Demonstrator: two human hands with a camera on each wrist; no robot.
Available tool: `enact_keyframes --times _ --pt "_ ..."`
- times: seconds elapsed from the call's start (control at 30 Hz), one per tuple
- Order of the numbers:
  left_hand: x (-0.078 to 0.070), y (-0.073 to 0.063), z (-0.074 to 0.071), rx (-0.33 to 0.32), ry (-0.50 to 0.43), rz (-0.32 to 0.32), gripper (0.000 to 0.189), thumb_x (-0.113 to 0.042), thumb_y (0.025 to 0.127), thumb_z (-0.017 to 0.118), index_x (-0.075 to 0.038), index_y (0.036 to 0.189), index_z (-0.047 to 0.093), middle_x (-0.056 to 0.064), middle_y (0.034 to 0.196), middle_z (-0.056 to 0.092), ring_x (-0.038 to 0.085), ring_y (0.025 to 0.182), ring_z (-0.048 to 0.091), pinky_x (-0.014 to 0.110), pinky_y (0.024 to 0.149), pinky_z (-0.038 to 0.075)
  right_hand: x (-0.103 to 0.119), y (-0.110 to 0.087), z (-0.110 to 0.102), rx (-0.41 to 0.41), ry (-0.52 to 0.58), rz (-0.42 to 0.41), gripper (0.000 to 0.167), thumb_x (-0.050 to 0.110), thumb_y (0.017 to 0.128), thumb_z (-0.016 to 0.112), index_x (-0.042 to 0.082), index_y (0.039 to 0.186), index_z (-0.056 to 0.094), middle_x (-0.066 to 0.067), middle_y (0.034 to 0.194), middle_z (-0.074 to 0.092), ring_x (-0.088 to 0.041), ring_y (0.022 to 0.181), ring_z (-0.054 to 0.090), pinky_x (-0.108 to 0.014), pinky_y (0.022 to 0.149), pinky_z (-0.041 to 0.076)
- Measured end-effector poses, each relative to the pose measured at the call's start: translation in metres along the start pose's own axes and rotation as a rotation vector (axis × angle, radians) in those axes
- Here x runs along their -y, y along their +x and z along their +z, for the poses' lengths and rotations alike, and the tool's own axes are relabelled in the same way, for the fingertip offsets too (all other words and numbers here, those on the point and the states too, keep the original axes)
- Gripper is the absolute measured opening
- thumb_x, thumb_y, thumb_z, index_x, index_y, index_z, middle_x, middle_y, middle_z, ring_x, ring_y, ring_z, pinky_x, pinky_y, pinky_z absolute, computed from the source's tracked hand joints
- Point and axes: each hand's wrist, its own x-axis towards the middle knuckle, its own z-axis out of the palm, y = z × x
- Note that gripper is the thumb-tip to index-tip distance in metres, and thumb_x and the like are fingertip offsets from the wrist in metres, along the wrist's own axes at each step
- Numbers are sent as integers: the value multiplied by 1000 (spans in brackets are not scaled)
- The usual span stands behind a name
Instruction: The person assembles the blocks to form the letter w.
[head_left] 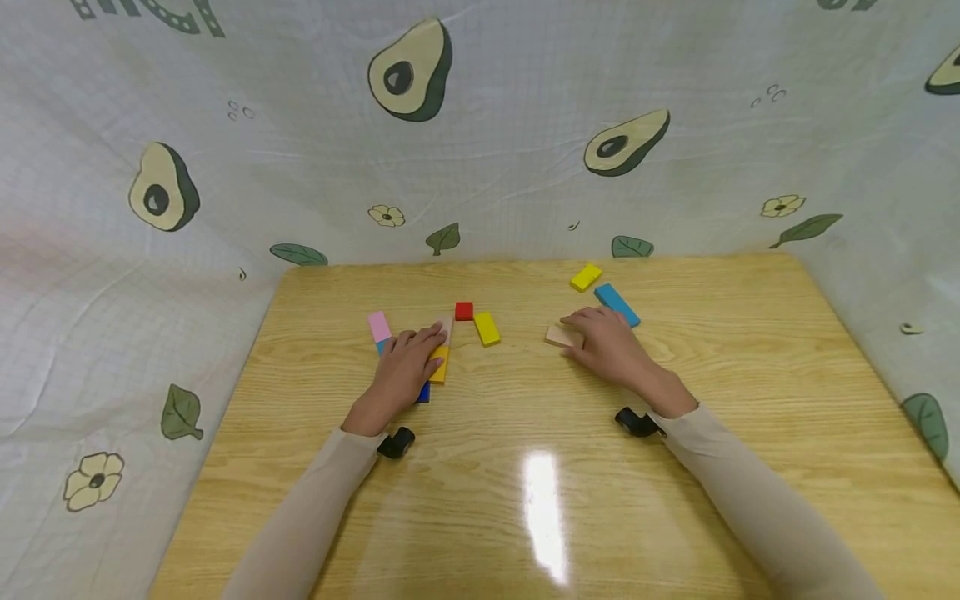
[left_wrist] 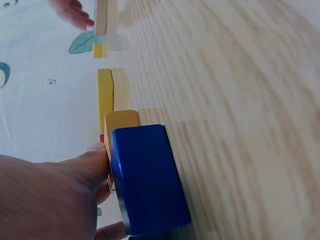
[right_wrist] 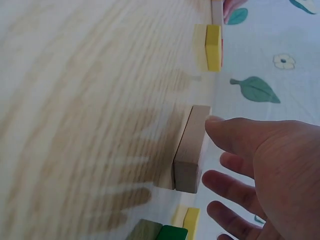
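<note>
My left hand rests over a group of flat rectangular blocks, its fingers on a pale block and its thumb at an orange block. Under that hand, a dark blue block is partly covered in the head view. A pink block and a blue block lie just left of it. Around the right end of a plain wooden block are the spread fingers of my right hand. In the right wrist view the thumb tip meets that block's edge, while the other fingers stand apart from it.
Between the hands lie a red block and a yellow block. Beyond the right hand are another yellow block and a long blue block. An avocado-print cloth hangs along the wooden table's back edge.
</note>
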Motion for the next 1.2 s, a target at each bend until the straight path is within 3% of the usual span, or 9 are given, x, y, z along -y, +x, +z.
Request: enact_keyframes --times 0.37,0.6,0.7,0.93,1.07,1.2 --pt "1 1 0 16 8 -8 51 -23 112 56 -5 159 48 13 169 39 45 146 41 63 120 30 -4 -8 3 -42 -8 -8 44 13 93 82 -3 133 71 -21 123 71 -44 122 59 -61 105 41" --pt "1 1 0 16 5 -11 51 -24 112 55 -5 159 48 13 169 39 45 146 41 63 120 30 -1 -12 5 -50 22 -22 44 12 91 84 -2 131 72 -19 117 73 -44 120 59 -60 98 42" --pt "1 2 1 13 12 -11 51 -24 112 55 -5 159 48 13 168 40 45 146 41 63 119 31 0 -14 6 -39 34 -35 46 13 91 85 -1 132 71 -19 122 71 -44 121 58 -61 99 42" --pt "2 3 0 11 6 -10 51 -23 112 55 -6 159 49 13 168 40 45 146 41 63 119 31 -2 -8 2 19 56 -132 55 3 92 78 0 144 63 -22 153 56 -47 139 49 -68 113 36" --pt "3 3 0 17 3 -14 51 -24 112 55 -6 159 48 12 169 39 44 147 40 63 120 30 -5 -2 1 95 79 -205 59 -4 92 74 -4 149 57 -23 156 53 -49 142 46 -68 113 38" --pt "3 3 1 22 10 -15 52 -24 112 55 -7 160 48 12 169 38 44 147 40 63 120 31 -7 3 2 121 73 -241 58 -1 93 77 -5 148 58 -23 151 57 -49 140 48 -65 111 42"
